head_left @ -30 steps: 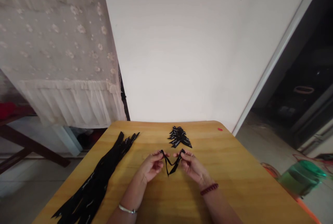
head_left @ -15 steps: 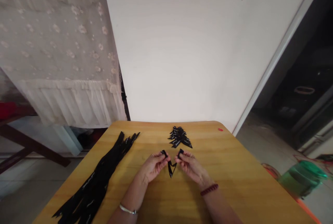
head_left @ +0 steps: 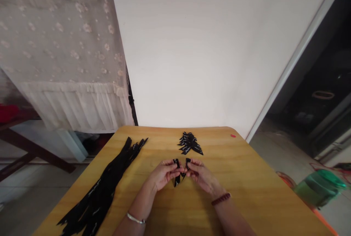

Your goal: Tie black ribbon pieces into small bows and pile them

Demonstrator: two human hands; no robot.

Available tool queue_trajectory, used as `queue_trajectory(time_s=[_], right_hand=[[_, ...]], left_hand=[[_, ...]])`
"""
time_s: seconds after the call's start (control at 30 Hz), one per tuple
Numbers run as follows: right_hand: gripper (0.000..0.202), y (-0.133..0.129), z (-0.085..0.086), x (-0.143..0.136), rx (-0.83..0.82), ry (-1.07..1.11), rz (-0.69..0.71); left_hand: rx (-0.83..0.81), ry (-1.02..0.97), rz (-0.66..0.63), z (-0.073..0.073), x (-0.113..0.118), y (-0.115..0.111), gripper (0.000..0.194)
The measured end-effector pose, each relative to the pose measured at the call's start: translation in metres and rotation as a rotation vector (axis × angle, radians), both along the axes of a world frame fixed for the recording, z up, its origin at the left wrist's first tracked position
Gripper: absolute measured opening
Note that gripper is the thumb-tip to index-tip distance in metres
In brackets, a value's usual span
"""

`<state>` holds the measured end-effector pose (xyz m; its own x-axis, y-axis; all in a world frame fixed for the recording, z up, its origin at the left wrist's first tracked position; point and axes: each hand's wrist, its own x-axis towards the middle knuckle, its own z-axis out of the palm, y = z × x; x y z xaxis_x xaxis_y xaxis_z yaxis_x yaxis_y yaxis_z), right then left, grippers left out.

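Black ribbon [head_left: 177, 182] over table [head_left: 246, 192], nr the small dark pile [head_left: 189, 143]; L hand [head_left: 162, 175] & R hand [head_left: 203, 178] each pinch part of it. Cloth looks slippery, so a lax pinch or uneven pull could prob. twist folds.

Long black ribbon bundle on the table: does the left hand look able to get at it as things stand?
Probably, though the left hand is pinching a black ribbon; bare tabletop leaves the way to the bundle free.
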<state>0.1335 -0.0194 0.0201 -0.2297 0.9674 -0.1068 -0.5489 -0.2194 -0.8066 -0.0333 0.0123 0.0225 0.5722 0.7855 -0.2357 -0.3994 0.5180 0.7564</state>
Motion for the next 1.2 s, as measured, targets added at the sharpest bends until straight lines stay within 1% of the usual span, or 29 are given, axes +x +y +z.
queue_trajectory(time_s=[0.17,0.3,0.43,0.6,0.83,1.0,1.07,1.13,1.2], right_hand=[[0.01,0.0005,0.0002,-0.0011,-0.004,0.037,-0.033],[0.015,0.0007,-0.0008,-0.0017,-0.021,0.053,-0.055],[0.018,0.0014,-0.0029,-0.0013,-0.024,0.066,-0.055],[0.019,0.002,-0.0041,-0.0007,-0.03,0.075,-0.055],[0.024,-0.0007,0.0006,-0.0022,-0.013,0.005,-0.029],[0.021,-0.0009,-0.0006,-0.0028,-0.016,-0.028,-0.044],[0.021,-0.0009,-0.0007,-0.0028,-0.013,-0.043,-0.053],[0.021,-0.0006,-0.0001,-0.003,0.016,-0.079,-0.081],[0.02,0.0001,0.0008,-0.0035,0.072,-0.137,-0.142]], left_hand=[[-0.008,-0.026,0.01,0.0,0.0011,-0.0002,0.014],[-0.023,-0.02,0.04,0.0025,0.0015,-0.0017,0.017],[-0.013,-0.006,0.045,0.0034,0.0016,-0.0024,0.019],[-0.01,0.0,0.047,0.0028,0.0024,-0.0022,0.017],[0.015,0.034,0.028,0.005,0.0032,-0.0034,0.018],[0.026,0.074,0.027,0.0053,0.0032,-0.0042,0.017],[0.055,0.099,0.016,0.0045,0.003,-0.0042,0.018],[0.106,0.112,0.044,0.0032,0.0034,-0.0036,0.017],[0.165,0.109,0.124,0.002,0.0045,-0.0026,0.016]])
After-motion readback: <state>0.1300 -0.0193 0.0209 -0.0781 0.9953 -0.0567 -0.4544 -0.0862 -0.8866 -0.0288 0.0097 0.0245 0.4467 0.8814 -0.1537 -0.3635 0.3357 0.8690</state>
